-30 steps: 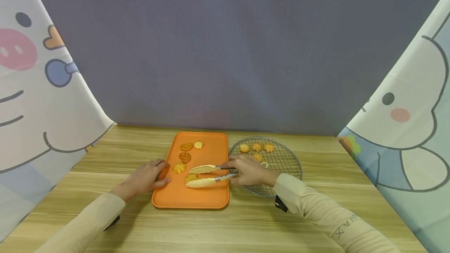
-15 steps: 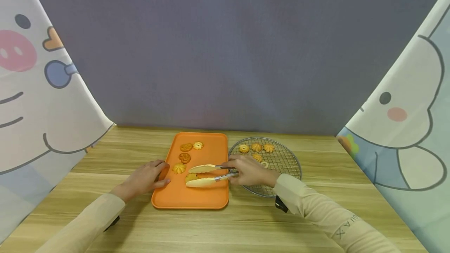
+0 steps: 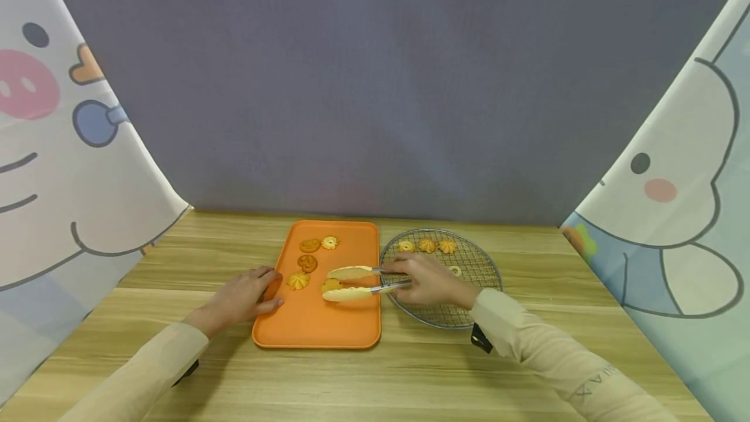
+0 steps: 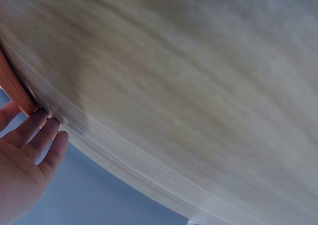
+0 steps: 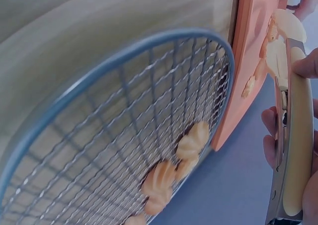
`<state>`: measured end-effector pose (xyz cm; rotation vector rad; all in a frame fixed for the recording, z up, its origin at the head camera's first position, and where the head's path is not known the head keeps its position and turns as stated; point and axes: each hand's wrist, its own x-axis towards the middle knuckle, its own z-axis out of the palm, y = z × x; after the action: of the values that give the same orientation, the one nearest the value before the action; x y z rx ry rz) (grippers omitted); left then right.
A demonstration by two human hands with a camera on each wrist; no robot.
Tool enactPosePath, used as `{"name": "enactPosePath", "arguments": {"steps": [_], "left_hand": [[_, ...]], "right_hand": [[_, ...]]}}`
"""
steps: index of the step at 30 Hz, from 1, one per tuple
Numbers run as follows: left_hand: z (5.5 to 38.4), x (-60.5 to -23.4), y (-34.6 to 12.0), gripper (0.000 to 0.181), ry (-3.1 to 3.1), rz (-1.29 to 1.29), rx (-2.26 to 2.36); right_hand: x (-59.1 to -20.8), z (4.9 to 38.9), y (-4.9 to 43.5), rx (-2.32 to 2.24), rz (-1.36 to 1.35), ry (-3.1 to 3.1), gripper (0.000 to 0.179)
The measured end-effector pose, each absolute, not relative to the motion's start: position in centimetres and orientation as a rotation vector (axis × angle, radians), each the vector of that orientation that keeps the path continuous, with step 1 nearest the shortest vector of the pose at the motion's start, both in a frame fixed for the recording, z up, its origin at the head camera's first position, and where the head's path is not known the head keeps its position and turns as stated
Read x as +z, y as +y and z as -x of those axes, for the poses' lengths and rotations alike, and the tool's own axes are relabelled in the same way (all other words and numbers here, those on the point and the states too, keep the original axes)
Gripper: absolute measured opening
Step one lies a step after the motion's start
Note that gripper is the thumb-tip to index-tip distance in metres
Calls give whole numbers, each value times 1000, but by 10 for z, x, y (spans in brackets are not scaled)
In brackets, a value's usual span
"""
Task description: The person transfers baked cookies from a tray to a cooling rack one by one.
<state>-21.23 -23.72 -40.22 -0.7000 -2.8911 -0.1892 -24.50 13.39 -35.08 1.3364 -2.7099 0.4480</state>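
Observation:
My right hand (image 3: 430, 279) grips metal tongs (image 5: 293, 135) with pale yellow tips, in the head and right wrist views. Between the tips is a round golden cookie (image 3: 332, 285) with dark specks, over the orange tray (image 3: 328, 331); whether it is off the surface I cannot tell. My left hand (image 3: 249, 293) rests on the tray's left rim, thumb and a fingertip over the edge. In the left wrist view its relaxed fingers (image 4: 42, 135) touch the rim. Also on the tray lie a flower-shaped cookie (image 3: 298, 281), brown pretzel-shaped cookies (image 3: 307, 263) and a pale ring cookie (image 3: 330, 242).
Right of the tray stands a round wire rack (image 3: 480, 272) with several cookies (image 3: 447, 246) near its back and a small pale ring (image 3: 454, 271). My right forearm covers part of it. A grey cloth wall (image 3: 375, 96) rises behind the wooden table (image 3: 351, 383).
Over the last half second my right hand has moved right and slightly back, and the tongs' tips and the speckled cookie shift with it. My left hand and the tray stay put.

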Motion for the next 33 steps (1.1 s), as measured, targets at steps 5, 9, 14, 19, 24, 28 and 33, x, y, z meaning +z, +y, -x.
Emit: {"name": "enactPosePath", "arguments": {"steps": [5, 9, 14, 19, 24, 28, 33], "left_hand": [[212, -402, -237, 50, -2896, 697, -187], [212, -402, -237, 50, -2896, 696, -186], [212, -402, -237, 50, -2898, 695, -184], [212, -402, -237, 50, -2901, 692, -179], [213, -404, -237, 51, -2900, 696, -179], [213, -404, -237, 51, -2897, 702, -187], [212, -403, -237, 51, -2889, 700, -196]], "right_hand": [[-349, 246, 147, 419, -1279, -2719, 45], [-348, 247, 159, 419, -1234, -2722, 44], [-348, 248, 175, 433, -1189, -2740, 46], [-349, 250, 191, 423, -1165, -2751, 46], [-347, 248, 205, 424, -1125, -2755, 45], [-347, 248, 216, 447, -1085, -2768, 45], [-347, 247, 230, 517, -1055, -2769, 45]]}}
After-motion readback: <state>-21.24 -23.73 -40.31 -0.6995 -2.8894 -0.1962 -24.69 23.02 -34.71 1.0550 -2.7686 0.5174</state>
